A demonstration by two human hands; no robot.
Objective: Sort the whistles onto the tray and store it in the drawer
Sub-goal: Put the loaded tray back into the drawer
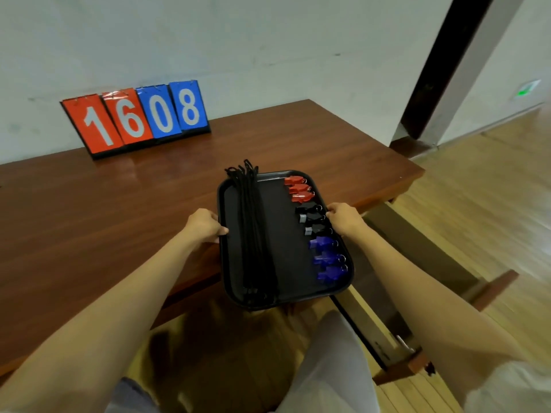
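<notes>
A black tray [286, 290] is held out past the table's front edge, half over the table and half in the air. My left hand [202, 225] grips its left rim and my right hand [344, 217] grips its right rim. Along the tray's right side lie three red whistles [299, 189], three black whistles [313, 219] and three blue whistles [326, 259] in a row by colour. A bundle of black lanyards [253, 234] lies lengthwise on the left part of the tray. An open wooden drawer [417, 263] juts out below the table to the right of the tray.
The brown wooden table [104, 210] stands against a white wall. A flip scoreboard [137, 117] reading 16 and 08 sits at its back. Light wooden floor [492, 189] spreads to the right. My white-clad leg [328, 368] is below the tray.
</notes>
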